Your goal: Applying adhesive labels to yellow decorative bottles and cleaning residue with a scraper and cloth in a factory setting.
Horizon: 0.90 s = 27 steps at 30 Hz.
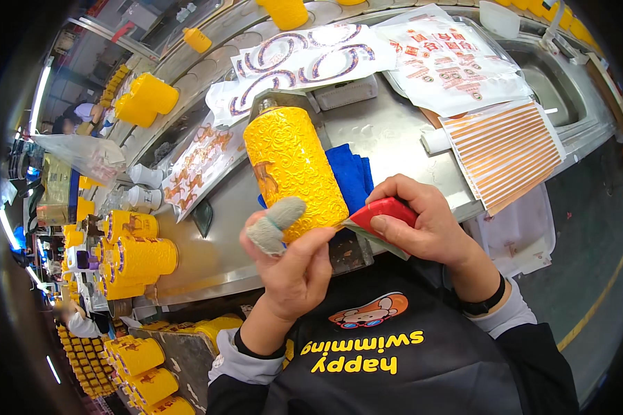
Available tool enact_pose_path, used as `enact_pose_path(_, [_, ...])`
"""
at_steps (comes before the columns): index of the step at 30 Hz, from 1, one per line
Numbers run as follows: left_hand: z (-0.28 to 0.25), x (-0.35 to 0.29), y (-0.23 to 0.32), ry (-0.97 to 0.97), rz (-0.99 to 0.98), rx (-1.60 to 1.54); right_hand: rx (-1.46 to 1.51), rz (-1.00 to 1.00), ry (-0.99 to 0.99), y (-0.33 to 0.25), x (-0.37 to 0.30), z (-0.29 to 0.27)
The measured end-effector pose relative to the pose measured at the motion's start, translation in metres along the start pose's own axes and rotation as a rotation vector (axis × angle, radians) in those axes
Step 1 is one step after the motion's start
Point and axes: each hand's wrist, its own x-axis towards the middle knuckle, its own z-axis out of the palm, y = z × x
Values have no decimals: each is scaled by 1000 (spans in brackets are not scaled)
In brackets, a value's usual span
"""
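Note:
A yellow embossed bottle (294, 166) with a small brown horse picture lies tilted on a stand, its neck pointing away from me. My left hand (291, 266) is closed at the bottle's near lower corner, grey finger cots against its side and the thumb at its base. A thin orange sliver shows by the thumb tip. My right hand (422, 221) grips a flat red scraper (392, 209) with a pale greenish edge. The scraper's corner meets the base close to my left thumb. A blue cloth (349, 173) lies behind the bottle.
Decal sheets with curved bands (304, 59) and with red print (457, 66) lie behind the bottle. An orange-striped sheet (505, 152) overhangs the steel table's right part, near a sink (550, 86). Several yellow bottles (142, 256) stand at left. White cups (145, 197) stand nearby.

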Motion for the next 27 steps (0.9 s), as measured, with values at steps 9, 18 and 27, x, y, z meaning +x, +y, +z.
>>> enact_pose_path(9, [-3,-6,-2,-20,-37,9,3,-18,-22,-1,1,7])
enact_pose_path(18, [7,-5,-1,-26,-308,-213,26,32,-41,2,2,7])
enact_pose_path(27, [5,14,8,-1,-258,-33,-10,1,26,3,7,5])
